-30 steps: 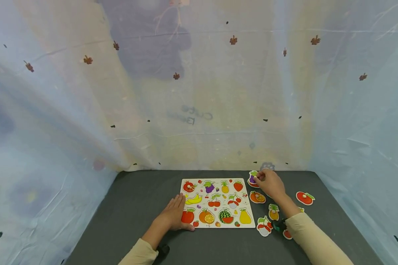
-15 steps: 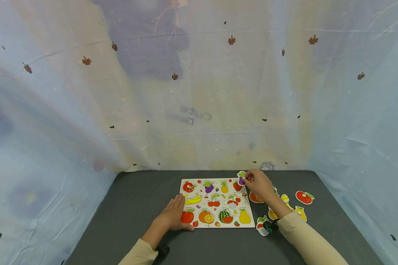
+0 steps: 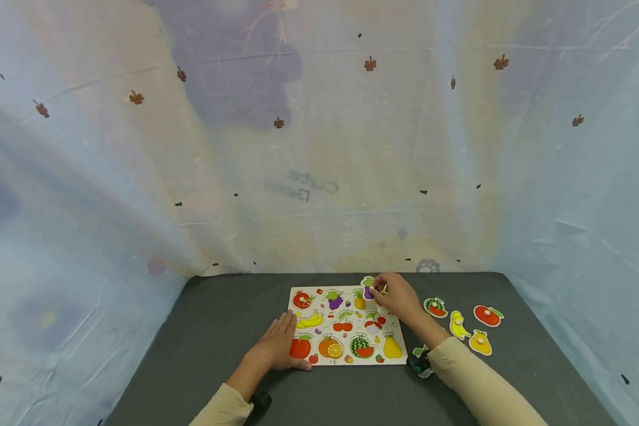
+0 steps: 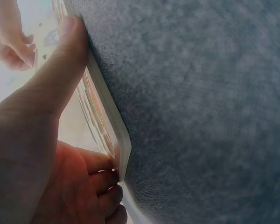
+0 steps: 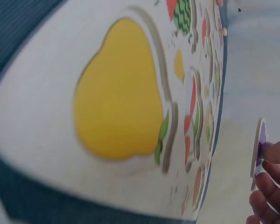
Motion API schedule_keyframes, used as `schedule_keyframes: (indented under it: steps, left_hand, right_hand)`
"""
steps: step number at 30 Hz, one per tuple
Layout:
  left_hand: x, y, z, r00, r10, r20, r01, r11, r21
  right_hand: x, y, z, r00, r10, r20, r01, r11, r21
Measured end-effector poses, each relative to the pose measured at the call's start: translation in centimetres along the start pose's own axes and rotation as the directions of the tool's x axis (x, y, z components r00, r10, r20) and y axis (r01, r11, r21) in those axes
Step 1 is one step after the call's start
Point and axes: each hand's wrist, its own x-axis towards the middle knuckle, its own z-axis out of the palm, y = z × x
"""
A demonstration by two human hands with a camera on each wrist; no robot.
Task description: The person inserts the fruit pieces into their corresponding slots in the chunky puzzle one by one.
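Observation:
A white fruit puzzle board point(image 3: 348, 290) lies on the dark table. My left hand point(image 3: 278, 341) rests at its near left corner, fingers on the left edge and thumb along the front edge; the left wrist view shows the thumb point(image 4: 67, 60) across the board's rim point(image 4: 125, 151). Over the board's far right part, my right hand point(image 3: 397, 294) pinches a purple grape puzzle piece point(image 3: 368, 288) between thumb and fingers. That grape piece point(image 5: 260, 144) stands upright in the right wrist view, with a thin pale edge showing below it. A yellow pear picture point(image 5: 121, 93) fills much of that view.
Right of the board lie loose pieces: a watermelon point(image 3: 435, 307), a banana point(image 3: 458, 325), a pear point(image 3: 480, 342) and a red fruit with a green leaf point(image 3: 487, 316). Another piece point(image 3: 419, 351) is partly hidden by the right wrist. A patterned curtain point(image 3: 319, 148) hangs behind the table.
My right hand has carried the grape piece leftward, from beyond the board's right edge to over its far right part. The watermelon, banana and pear pieces have come into view. The left hand stays put.

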Motion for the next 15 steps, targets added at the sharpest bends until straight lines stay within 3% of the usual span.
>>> schedule_keyframes:
  steps: [4,15]
  left_hand:
    - [0.1,0.0,0.1,1.0,0.002,-0.002,-0.002,1.0,0.011]
    - [0.3,0.0,0.2,1.0,-0.005,0.001,0.005,1.0,0.019]
  right_hand:
    - [0.2,-0.3,1.1,1.0,-0.029,-0.001,0.029,0.999,-0.023]
    - [1.1,-1.7,3.3,0.998,0.0,0.065,0.0,1.0,-0.01]
